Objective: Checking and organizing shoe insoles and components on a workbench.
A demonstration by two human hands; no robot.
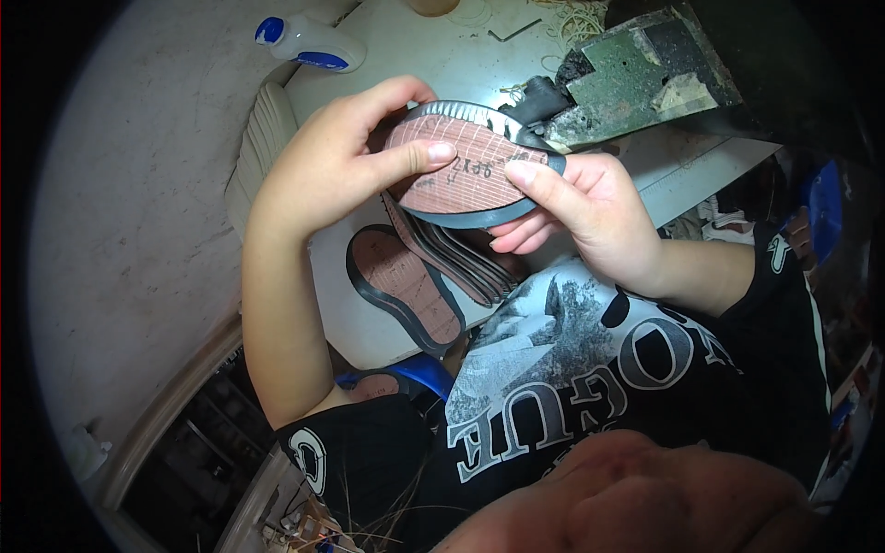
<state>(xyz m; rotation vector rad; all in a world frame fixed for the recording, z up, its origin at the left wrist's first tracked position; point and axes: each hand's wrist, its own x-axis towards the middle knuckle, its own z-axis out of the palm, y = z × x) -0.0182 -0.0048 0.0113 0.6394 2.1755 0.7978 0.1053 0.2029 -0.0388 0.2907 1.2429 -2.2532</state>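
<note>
Both my hands hold a shoe sole (470, 192) up above the table, its pinkish-brown inner face with white grid lines and dark handwritten marks turned toward me. Around that face runs a dark grey rim. My left hand (336, 161) grips one end, thumb flat on the inner face and fingers behind the far edge. At the other end my right hand (604, 217) pinches the sole, thumb on top and fingers beneath. Below them a similar sole (406, 288) lies face up on the table. Beside it several flat, dark-edged pieces (454, 258) are stacked, partly hidden by the held sole.
A white bottle with a blue cap (318, 46) lies at the back left of the white table (419, 60). Farther right are a hex key (516, 30), tangled string (579, 23) and a worn green panel (636, 88). Another sole (376, 387) lies near blue plastic by my left elbow.
</note>
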